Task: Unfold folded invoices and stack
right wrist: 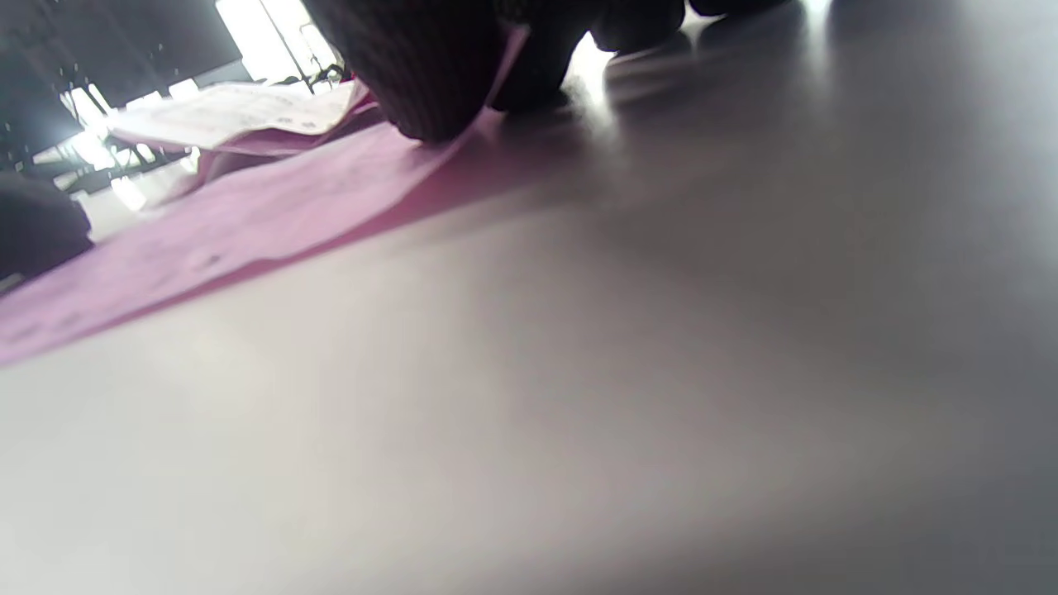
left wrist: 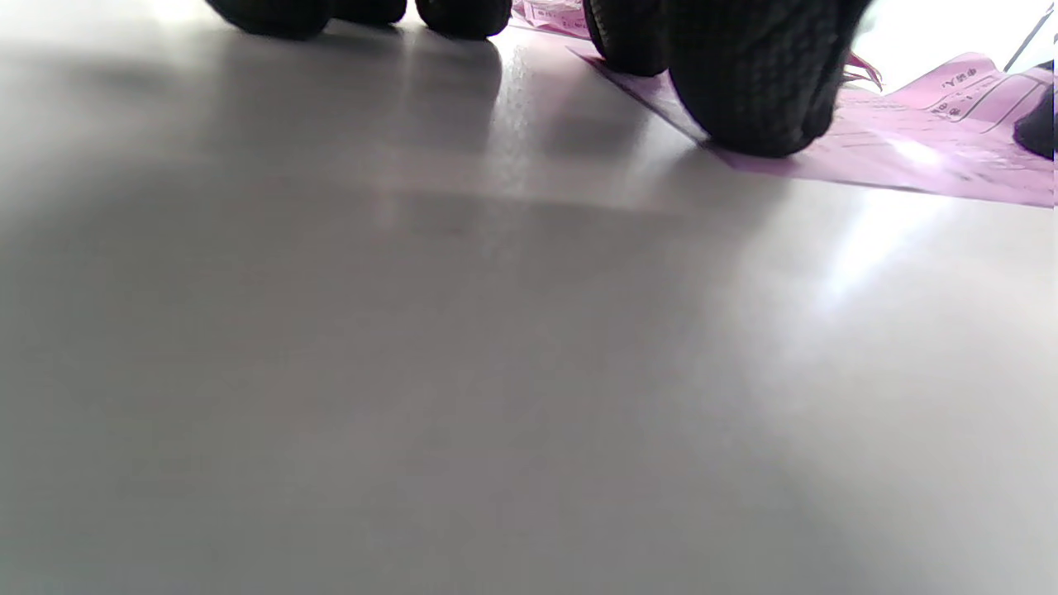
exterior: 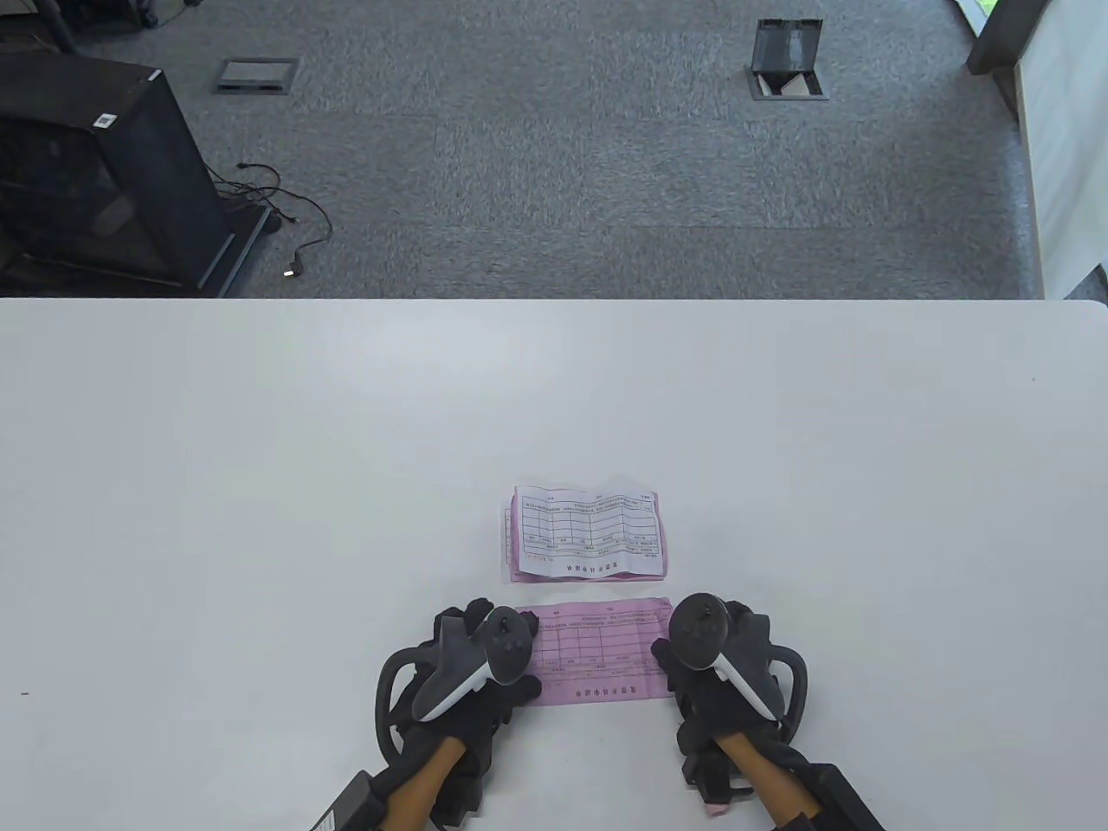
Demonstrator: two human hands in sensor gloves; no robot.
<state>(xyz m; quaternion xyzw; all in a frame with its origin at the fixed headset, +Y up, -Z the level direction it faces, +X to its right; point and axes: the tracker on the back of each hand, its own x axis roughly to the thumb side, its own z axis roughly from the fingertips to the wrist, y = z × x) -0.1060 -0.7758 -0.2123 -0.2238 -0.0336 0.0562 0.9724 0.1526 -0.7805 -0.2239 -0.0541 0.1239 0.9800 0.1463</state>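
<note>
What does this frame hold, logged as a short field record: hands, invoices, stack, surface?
left hand: presses left end of pink invoice
right hand: presses its right end
pink invoice: flat on table, printed side up
stack: pink and white sheets, just beyond the invoice, apart from it
surface: white table

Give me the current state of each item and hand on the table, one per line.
pink invoice: unfolded, flat on the table, one hand at each end.
invoice stack: unfolded sheets piled just beyond the pink invoice, white on top, still creased.
left hand: fingertips pressing on the invoice's left end.
right hand: fingertips on the invoice's right end, its edge curling up slightly against them.
table: white, bears both.
</note>
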